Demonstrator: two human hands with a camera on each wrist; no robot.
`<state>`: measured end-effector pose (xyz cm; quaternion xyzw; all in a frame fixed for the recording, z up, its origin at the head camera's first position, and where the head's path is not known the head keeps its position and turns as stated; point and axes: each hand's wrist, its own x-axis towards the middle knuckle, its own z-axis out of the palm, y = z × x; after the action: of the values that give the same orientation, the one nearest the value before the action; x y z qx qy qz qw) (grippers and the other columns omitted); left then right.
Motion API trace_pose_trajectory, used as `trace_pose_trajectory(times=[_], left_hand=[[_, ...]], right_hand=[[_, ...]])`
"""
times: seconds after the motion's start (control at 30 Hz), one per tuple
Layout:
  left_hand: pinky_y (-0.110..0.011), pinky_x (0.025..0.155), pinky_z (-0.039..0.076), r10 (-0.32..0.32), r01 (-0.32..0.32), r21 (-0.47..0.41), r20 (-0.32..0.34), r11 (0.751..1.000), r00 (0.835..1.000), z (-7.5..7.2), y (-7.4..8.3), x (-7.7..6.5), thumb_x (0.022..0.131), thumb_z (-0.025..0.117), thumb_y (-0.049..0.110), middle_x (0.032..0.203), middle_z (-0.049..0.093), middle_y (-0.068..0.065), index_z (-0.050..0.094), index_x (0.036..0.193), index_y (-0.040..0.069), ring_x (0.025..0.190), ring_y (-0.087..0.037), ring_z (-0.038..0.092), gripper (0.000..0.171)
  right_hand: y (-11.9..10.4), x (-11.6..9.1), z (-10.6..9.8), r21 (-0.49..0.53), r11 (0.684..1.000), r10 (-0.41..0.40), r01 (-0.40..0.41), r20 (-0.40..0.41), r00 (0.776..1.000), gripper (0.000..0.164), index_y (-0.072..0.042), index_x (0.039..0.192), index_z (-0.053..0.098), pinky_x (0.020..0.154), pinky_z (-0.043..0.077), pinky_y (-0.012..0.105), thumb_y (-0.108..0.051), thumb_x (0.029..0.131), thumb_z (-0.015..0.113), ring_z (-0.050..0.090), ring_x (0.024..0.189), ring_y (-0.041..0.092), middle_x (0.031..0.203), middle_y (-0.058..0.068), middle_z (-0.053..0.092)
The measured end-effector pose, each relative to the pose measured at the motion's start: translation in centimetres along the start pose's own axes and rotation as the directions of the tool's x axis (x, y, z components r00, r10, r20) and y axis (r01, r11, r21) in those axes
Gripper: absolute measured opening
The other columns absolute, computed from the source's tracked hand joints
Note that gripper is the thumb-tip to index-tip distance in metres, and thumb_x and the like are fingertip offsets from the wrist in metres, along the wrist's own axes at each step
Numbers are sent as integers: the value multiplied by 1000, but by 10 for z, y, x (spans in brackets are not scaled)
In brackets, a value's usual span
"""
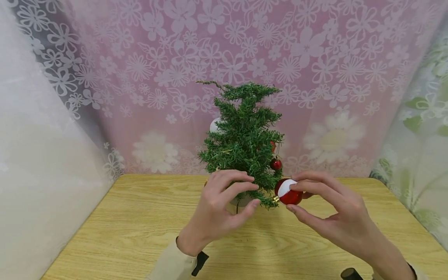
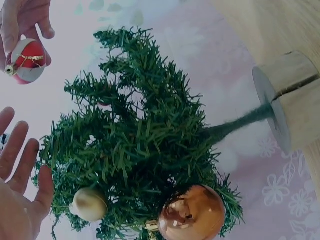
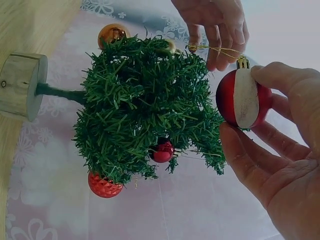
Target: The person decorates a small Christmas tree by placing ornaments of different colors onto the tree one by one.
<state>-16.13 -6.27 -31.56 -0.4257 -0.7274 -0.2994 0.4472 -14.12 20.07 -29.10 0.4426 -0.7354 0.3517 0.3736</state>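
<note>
My right hand (image 1: 341, 210) pinches a red and white Christmas ball (image 1: 289, 191) between thumb and fingers, at the right side of a small green Christmas tree (image 1: 246, 128). The ball's gold cap points left in the head view. From that cap a gold string (image 3: 212, 48) stretches toward the fingertips of my left hand (image 1: 225, 206), as the right wrist view shows. The left hand hovers in front of the lower branches, its thumb and fingers spread apart and loosely bent. In the left wrist view its palm faces the tree, with nothing gripped.
The tree stands on a wooden log base (image 2: 295, 95) on a wood-grain table (image 1: 140, 217). A copper ball (image 2: 192, 212), a small gold ball (image 2: 89, 204), a dark red ball (image 1: 275, 163), a faceted red ball (image 3: 105, 185) and a white ball (image 1: 216, 125) hang on it. Floral curtains (image 1: 224, 46) surround the table.
</note>
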Motion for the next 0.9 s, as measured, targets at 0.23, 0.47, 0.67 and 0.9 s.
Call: trace_pose_trajectory(times=[0.23,0.47,0.67,0.9], left_hand=[[-33,98,49,-24,25,-17,91,1000,996,4,7,-2,97,69,31,117,70,2,76,109,20,115,-15,63,17],[-31,94,46,-45,51,-43,133,998,990,9,11,-3,96,71,28,117,70,5,76,100,22,115,-13,62,8],[-29,89,46,-46,53,-55,130,997,990,12,12,-5,95,72,22,116,71,5,76,96,23,111,-12,63,5],[-32,89,47,-66,65,-55,-11,996,998,15,9,-6,94,69,16,110,72,2,75,93,19,106,-15,65,7]], right_hand=[[-3,0,2,21,1000,-15,14,4,1000,46,1,111,73,80,52,7,-42,96,68,65,98,0,116,14,68],[-4,-1,4,21,1000,-14,14,-5,1000,44,0,109,74,79,52,7,-42,96,68,65,95,0,115,12,68],[-4,-4,4,28,1000,-8,8,1,1000,43,-1,109,74,78,53,7,-42,96,68,65,95,0,118,12,68],[-4,-7,1,36,998,49,-51,61,997,42,-4,116,71,75,52,10,-41,96,68,65,99,2,129,8,67]])
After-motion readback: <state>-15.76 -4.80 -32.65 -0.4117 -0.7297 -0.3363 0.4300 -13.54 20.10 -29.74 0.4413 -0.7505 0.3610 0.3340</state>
